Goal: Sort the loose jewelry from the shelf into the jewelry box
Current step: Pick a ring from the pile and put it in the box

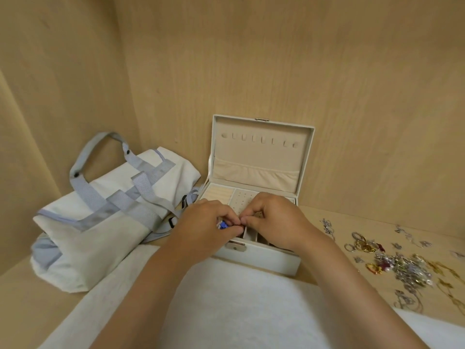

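Observation:
A white jewelry box [261,258] stands open on the wooden shelf, its lid leaning back against the rear wall. Both my hands hover over its front compartments. My left hand [208,222] pinches a small piece of jewelry with a blue stone [223,225]. My right hand [274,220] has its fingertips curled and meets the left hand's fingertips at the same piece. A pile of loose jewelry [400,268], silver chains, gold rings and red pieces, lies on the shelf to the right of the box.
A white and light-blue tote bag [105,222] lies on its side left of the box, touching it. The shelf's wooden walls close in at the left and back. A white surface [226,306] fills the foreground below my arms.

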`<state>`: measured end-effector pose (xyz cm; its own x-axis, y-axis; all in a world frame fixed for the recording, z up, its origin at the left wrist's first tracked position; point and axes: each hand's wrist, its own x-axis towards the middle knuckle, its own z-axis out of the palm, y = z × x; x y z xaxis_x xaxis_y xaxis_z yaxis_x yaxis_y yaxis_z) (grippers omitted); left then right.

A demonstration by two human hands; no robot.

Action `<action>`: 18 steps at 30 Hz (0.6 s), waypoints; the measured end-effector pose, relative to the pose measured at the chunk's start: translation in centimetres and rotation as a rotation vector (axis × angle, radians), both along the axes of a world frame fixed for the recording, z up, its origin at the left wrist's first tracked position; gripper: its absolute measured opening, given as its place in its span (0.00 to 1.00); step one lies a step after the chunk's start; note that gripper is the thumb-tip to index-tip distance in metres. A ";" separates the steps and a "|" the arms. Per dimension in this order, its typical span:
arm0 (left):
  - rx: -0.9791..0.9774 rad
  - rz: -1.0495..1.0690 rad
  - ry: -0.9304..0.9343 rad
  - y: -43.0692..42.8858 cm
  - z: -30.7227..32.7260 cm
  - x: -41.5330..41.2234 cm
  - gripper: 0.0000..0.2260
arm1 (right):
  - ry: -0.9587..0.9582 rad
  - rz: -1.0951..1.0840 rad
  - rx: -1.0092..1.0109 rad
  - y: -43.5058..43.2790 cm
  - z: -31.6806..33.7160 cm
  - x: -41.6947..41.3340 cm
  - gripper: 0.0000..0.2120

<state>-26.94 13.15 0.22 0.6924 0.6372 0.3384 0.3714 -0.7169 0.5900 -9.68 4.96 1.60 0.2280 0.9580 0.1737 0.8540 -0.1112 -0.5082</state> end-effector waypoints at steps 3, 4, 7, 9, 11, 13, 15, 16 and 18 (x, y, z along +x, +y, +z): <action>0.053 0.008 0.009 0.1 -0.4 0.1 0.02 | -0.009 0.043 -0.036 -0.2 0.0 0.2 0.06; 0.057 0.016 0.011 0.1 -0.4 0.1 0.02 | -0.018 0.047 -0.042 -0.3 0.1 0.3 0.07; 0.056 0.042 -0.003 0.1 -0.5 0.3 0.03 | -0.049 0.053 -0.044 -0.4 0.3 0.3 0.14; 0.059 0.067 -0.019 0.0 -0.7 0.5 0.05 | -0.066 0.064 -0.054 -0.5 0.3 0.1 0.18; 0.078 0.070 -0.020 0.0 -0.8 0.6 0.03 | -0.089 0.073 -0.061 -0.6 0.3 0.0 0.19; 0.078 0.035 0.007 -0.1 -0.8 0.5 0.02 | -0.108 0.079 -0.059 -0.6 0.4 -0.1 0.19; 0.067 0.010 0.002 0.0 -1.0 0.3 0.04 | -0.112 0.089 -0.058 -0.6 0.3 -0.2 0.18; 0.066 0.008 -0.014 0.0 -1.0 0.2 0.04 | -0.113 0.093 -0.055 -0.6 0.3 -0.3 0.18; 0.088 0.016 -0.047 0.0 -1.1 0.2 0.04 | -0.104 0.087 -0.033 -0.9 0.3 -0.3 0.17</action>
